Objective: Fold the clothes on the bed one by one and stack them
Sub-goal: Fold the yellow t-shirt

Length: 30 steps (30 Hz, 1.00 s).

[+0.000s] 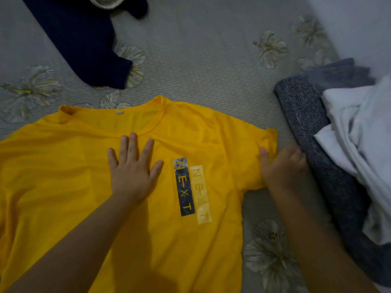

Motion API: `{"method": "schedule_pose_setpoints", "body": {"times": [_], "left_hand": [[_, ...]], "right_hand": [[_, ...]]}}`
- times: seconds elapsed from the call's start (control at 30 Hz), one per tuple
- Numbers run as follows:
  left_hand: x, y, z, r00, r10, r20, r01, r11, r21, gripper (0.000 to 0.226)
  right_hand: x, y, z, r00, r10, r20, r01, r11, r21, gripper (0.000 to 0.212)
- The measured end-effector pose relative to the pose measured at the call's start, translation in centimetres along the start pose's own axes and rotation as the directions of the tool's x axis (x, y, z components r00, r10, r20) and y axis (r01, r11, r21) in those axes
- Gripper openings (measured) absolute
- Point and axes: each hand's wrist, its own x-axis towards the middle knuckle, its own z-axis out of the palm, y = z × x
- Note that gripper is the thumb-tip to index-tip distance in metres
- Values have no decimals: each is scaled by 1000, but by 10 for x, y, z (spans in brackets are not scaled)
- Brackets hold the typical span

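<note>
Yellow shirt (pixel 88 166) lies spread, unfolded, on the bed (pixel 201 66); my left hand (pixel 132 170) presses it flat, right hand (pixel 283 166) curls at its sleeve; navy garment (pixel 84 43) beyond it awaits folding.

The bed (pixel 201 60) has a gray cover with pale flowers on it. A yellow shirt (pixel 84 166) lies flat on the bed, front side up, filling the 6 to 9 o'clock part of the view. A dark blue cloth (pixel 84 39) lies on the bed at 11 o'clock, well apart from the shirt. A gray cloth (pixel 313 144) lies on the bed at 3 o'clock, just beside the shirt's sleeve. A white cloth (pixel 359 134) sits on top of the gray one.
</note>
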Motion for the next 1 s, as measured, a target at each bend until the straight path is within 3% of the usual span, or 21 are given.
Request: {"method": "schedule_pose_setpoints", "body": {"times": [0.1,0.23,0.33,0.4,0.47,0.53,0.6,0.63,0.7,0.8,0.93,1.0], "left_hand": [[-1,4,-1,1000,-18,4,18,1000,-12,79],[0,3,0,1000,4,-14,-4,1000,13,86],[1,3,0,999,15,-35,-15,1000,23,89],[1,4,-3,999,27,-23,-27,1000,-9,89],[1,1,-10,1000,25,2,-25,998,-59,89],[-3,-7,-21,998,40,-46,-43,996,-80,79],[-14,-26,-32,991,20,-133,-28,998,-60,63],[-23,-41,-37,987,-11,-158,3,999,-53,59],[-48,-75,-46,976,-128,-176,120,991,-55,60],[-91,-129,-64,921,-350,-169,346,937,-55,66],[-129,-189,-83,721,-672,-171,651,741,-167,71],[-134,-203,-84,655,-747,-110,686,650,-328,65]], "right_hand": [[-14,-1,15,977,175,119,-185,979,80,87],[-21,-6,30,997,-44,-64,59,963,264,67],[-14,-23,18,994,-3,-108,53,886,461,73],[-18,-45,0,983,-31,-184,115,877,467,70],[-38,-75,-15,946,-227,-232,306,861,405,51],[-72,-102,-15,842,-508,-182,540,804,250,36],[-116,-117,-4,726,-687,14,681,722,120,57],[-135,-120,2,667,-740,84,733,673,100,67],[-163,-122,9,579,-808,106,800,588,117,55],[-181,-123,20,543,-839,32,819,537,203,34],[-187,-137,42,498,-859,116,844,511,163,55],[-190,-143,54,497,-848,182,847,520,110,61]]}}
